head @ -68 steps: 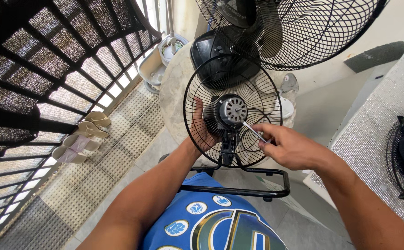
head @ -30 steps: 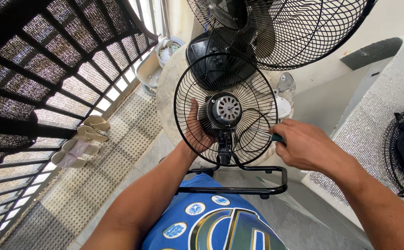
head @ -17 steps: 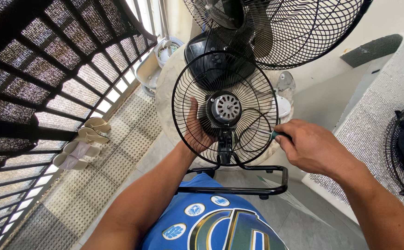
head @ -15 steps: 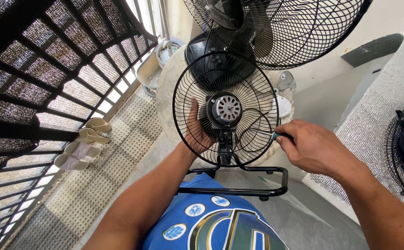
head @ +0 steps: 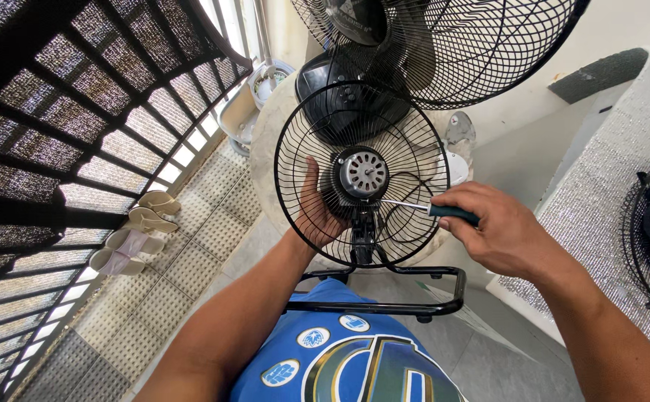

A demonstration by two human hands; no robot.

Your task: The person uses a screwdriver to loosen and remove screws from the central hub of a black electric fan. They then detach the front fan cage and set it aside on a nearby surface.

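The right hand (head: 500,234) grips a screwdriver (head: 433,209) whose shaft points left toward the fan motor (head: 362,173), while the left hand (head: 317,208) cups the wire guard (head: 303,141) beside that motor.

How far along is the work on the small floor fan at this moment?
Done: the small fan shows no front guard or blade, only the rear grille and bare motor. In hand: the left hand steadies the grille from behind while the right hand holds a screwdriver, tip at the motor's lower right. Left: the motor sits on its black stand, grille attached.
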